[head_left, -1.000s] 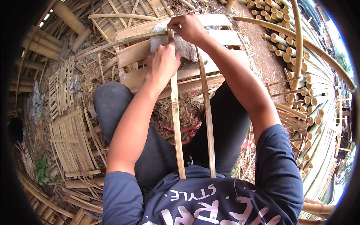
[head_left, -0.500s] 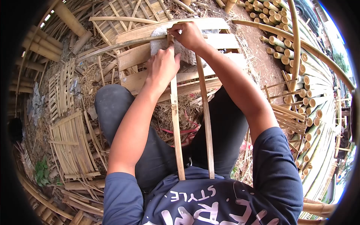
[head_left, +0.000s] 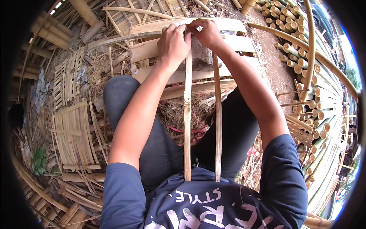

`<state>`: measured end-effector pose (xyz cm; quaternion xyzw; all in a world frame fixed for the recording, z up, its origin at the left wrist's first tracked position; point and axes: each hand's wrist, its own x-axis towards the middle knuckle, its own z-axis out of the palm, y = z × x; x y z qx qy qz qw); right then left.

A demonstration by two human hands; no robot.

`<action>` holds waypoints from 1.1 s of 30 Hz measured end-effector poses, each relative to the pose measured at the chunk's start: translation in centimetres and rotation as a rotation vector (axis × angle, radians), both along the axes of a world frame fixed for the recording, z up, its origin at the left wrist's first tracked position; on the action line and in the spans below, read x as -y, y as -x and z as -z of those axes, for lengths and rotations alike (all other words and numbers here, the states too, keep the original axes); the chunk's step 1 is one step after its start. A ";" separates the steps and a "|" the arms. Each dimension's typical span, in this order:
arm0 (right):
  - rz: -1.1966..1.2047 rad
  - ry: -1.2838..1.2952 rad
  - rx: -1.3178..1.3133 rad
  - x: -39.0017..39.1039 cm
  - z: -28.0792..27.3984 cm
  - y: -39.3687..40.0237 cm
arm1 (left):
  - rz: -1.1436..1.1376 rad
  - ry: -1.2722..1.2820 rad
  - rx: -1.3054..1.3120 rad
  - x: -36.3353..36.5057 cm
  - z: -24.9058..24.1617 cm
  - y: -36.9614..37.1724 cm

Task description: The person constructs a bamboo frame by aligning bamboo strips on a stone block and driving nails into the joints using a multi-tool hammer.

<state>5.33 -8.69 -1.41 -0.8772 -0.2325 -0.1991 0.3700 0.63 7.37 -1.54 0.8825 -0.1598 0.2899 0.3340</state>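
A split bamboo strip [head_left: 187, 114] runs from my lap to the slatted bamboo platform [head_left: 145, 51]. My left hand [head_left: 173, 45] is closed round its far end, where a thin crosswise strip [head_left: 126, 39] meets it. My right hand [head_left: 207, 34] pinches at the same joint, its fingertips close to my left thumb; the exact grip is partly hidden. To the right, a second lengthwise strip [head_left: 217, 114] lies nearly parallel, its far end under my right wrist. A rough grey block [head_left: 202, 55] rests on the platform beneath my hands.
Cut bamboo poles [head_left: 316, 91] are stacked along the right, with a long curved pole [head_left: 297, 38] before them. Woven bamboo panels [head_left: 74, 135] lie at the left. Another lattice panel [head_left: 148, 9] lies beyond the platform. Shavings cover the ground between my knees.
My left hand has moved up and closed over the joint, its finger no longer pointing along the strip. My right hand stays at the joint, closer to the left. The whole view shifted slightly.
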 end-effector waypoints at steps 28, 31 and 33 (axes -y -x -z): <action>-0.045 -0.074 0.028 0.7 0.4 -0.7 | -0.089 0.338 -0.285 0.9 2.7 -4.8; -0.043 -0.071 0.029 0.7 0.3 -0.6 | -0.104 0.345 -0.252 1.1 3.0 -4.9; -0.043 -0.078 0.021 0.6 0.4 -0.6 | -0.115 0.340 -0.214 1.2 3.4 -5.0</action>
